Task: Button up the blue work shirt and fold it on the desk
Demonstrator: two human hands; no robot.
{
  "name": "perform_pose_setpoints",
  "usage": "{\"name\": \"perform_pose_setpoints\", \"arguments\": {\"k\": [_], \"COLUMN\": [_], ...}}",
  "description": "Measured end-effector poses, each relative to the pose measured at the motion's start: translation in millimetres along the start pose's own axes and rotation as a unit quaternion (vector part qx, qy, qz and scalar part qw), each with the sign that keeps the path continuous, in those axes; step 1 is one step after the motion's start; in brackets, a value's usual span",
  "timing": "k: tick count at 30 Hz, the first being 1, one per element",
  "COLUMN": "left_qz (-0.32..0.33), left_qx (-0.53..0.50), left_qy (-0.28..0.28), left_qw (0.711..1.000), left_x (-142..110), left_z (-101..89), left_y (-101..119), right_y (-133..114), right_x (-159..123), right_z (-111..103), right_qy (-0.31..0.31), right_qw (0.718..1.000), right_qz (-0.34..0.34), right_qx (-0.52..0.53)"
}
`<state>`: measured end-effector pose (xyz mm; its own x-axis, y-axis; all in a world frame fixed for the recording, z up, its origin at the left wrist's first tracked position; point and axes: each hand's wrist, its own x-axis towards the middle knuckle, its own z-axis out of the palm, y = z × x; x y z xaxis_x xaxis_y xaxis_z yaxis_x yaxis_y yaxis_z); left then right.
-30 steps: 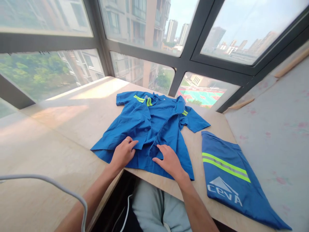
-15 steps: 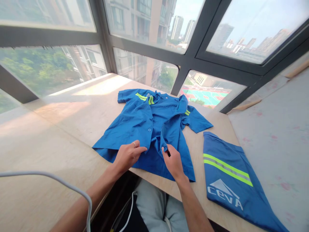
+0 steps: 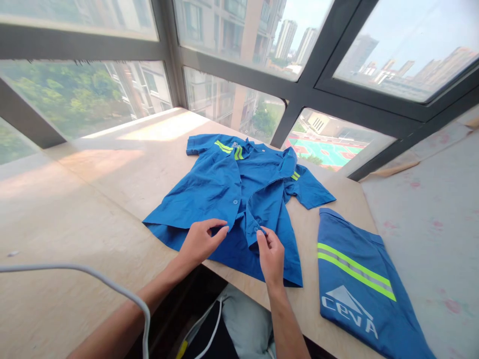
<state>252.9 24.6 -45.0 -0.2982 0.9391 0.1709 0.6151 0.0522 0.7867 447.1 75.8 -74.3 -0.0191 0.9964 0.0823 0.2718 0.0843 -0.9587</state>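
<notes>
A blue short-sleeved work shirt [image 3: 209,184] with yellow-green and grey stripes lies unbuttoned on the table, its collar toward the window. My left hand [image 3: 204,242] is at the lower corner of the left front panel, thumb and forefinger nearly meeting on the cloth edge. Between the thumb and fingers of my right hand [image 3: 272,252] is the lower edge of the other front panel, which is lifted and turned back near a button. One more button [image 3: 235,202] shows on the left panel. The shirt's back spreads flat beneath both panels.
To the right lies a folded blue garment [image 3: 352,294] with yellow-green stripes and white CEVA lettering. A pale cable [image 3: 93,273] arcs over the lower left. The wooden table [image 3: 93,199] meets windows at the back and a flower-patterned wall [image 3: 426,239] at right.
My right hand has turned the panel edge outward, and its button side now faces up. The left forefinger has straightened above the thumb. The view has shifted slightly.
</notes>
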Motion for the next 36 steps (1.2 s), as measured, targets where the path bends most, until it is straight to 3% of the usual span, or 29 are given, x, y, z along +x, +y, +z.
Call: {"name": "perform_pose_setpoints", "arguments": {"k": [6, 16, 21, 28, 36], "left_qz": [-0.027, 0.08, 0.127, 0.035, -0.043], "left_qx": [-0.086, -0.029, -0.038, -0.181, -0.288], "left_qy": [0.025, 0.013, 0.005, -0.046, -0.033], "left_qw": [0.996, 0.996, 0.991, 0.982, 0.956], "left_x": [3.8, -7.9, -9.0, -8.7, -3.9], "left_z": [4.5, 15.6, 20.1, 36.6, 42.9], "left_y": [-15.0, -12.6, -15.2, -28.3, -34.1], "right_y": [4.7, -12.9, -4.5, 26.0, 20.9], "right_x": [-0.2, 0.5, 5.8, 16.0, 9.9], "right_z": [0.1, 14.0, 18.9, 22.4, 19.3], "right_qy": [-0.031, -0.097, -0.145, -0.163, -0.154], "right_qw": [0.998, 0.993, 0.987, 0.974, 0.979], "right_qz": [0.024, -0.035, -0.02, 0.013, 0.014], "right_qx": [0.046, 0.061, 0.068, 0.158, 0.135]}}
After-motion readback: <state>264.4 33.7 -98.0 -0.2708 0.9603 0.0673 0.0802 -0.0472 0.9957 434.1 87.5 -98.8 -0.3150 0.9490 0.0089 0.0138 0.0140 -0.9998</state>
